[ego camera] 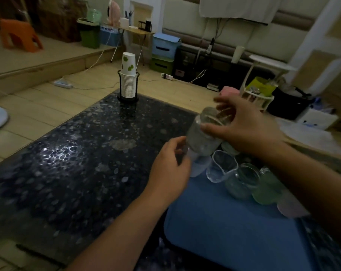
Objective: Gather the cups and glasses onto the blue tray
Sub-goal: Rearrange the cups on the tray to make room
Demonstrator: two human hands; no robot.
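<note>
A clear textured glass (201,136) is tilted in the air above the far left corner of the blue tray (230,227). My right hand (242,126) grips its rim end from the right. My left hand (170,169) holds its base, which looks pale and blurred. On the tray's far edge stand a clear glass (222,166), a greenish glass jar (243,181), a green cup (268,188) and a pinkish cup (291,207). Another glass is partly hidden behind my right wrist.
The tray lies on a dark speckled table (77,159). A stack of paper cups in a black holder (128,79) stands at the table's far edge. A pink object (230,90) and a white rack (257,96) sit beyond the table at right.
</note>
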